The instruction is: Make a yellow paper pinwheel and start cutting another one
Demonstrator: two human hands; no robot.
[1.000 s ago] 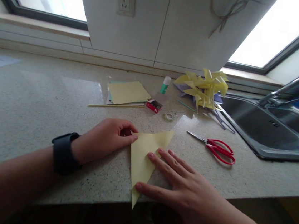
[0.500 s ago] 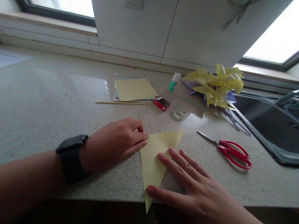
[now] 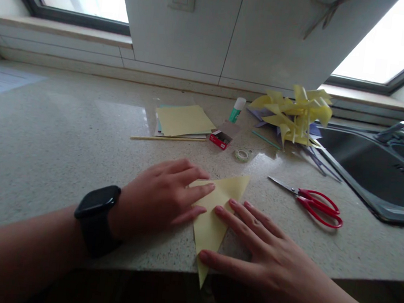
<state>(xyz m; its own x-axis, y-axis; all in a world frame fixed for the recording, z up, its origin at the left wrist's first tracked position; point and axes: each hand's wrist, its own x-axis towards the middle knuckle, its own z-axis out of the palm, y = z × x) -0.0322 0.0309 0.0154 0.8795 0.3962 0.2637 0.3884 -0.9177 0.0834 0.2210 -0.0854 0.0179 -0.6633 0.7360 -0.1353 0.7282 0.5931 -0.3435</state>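
Left hand [image 3: 160, 198] slid onto paper triangle [image 3: 212, 223]; right hand [image 3: 266, 256] alongside, all fingers [image 3: 199, 191] flat, open.

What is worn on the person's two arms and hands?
Both forearms are bare, no sleeves in view. By the left hand, a black watch with a dark squarish face circles the wrist. The right hand shows no ring, band or glove.

Left hand [image 3: 160, 198]: black smartwatch [image 3: 98, 206] at the wrist, rounded-square face (screen dark), broad matte strap. Right hand [image 3: 266, 256] bare; both forearms [image 3: 11, 256] unsleeved.
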